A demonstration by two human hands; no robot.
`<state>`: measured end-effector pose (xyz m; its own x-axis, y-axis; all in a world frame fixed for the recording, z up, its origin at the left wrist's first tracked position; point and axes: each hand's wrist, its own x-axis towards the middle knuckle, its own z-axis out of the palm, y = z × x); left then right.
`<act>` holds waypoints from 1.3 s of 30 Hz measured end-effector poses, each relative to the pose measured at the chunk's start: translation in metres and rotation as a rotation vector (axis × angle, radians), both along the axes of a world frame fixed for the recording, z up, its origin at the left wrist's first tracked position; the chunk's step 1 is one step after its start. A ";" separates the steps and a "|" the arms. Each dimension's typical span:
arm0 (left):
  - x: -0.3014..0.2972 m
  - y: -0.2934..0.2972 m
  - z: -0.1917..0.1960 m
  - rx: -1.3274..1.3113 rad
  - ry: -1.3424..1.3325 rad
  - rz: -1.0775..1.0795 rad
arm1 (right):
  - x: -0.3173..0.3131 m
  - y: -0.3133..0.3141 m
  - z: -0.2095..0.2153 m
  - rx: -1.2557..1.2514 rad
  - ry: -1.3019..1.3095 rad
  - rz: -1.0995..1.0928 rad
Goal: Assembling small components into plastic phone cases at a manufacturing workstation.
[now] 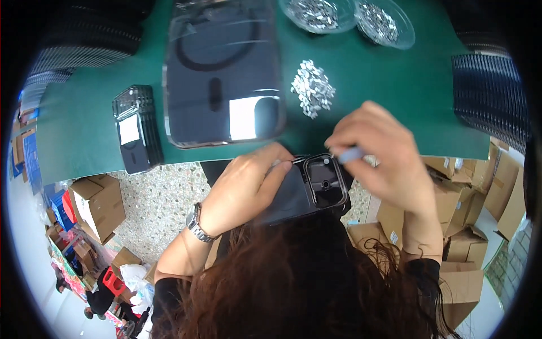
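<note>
Below table edge: two hands [248,186] | one phone case [316,183] | two dishes [316,14]

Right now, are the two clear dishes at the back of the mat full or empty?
Partly full. Both clear dishes hold a layer of small silvery parts; more lie in a loose pile on the green mat.

Green-topped table [395,85] across the far side. Speckled terrazzo floor [164,209] below. Brown cardboard boxes [99,203] stacked near left, more cartons [468,226] piled right. Even daylight throughout.
</note>
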<state>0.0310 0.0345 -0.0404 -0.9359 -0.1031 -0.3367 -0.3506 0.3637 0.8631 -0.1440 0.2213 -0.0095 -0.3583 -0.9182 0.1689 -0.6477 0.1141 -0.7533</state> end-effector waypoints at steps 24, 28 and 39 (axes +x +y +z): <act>-0.006 0.028 -0.014 -0.248 0.034 -0.206 | 0.033 0.025 -0.050 0.289 -0.344 0.015; -0.003 0.029 -0.017 -0.312 0.054 -0.236 | 0.050 0.031 -0.035 0.345 -0.070 -0.007; 0.003 0.033 -0.014 -0.481 0.123 -0.337 | 0.075 0.033 -0.045 0.386 0.118 -0.055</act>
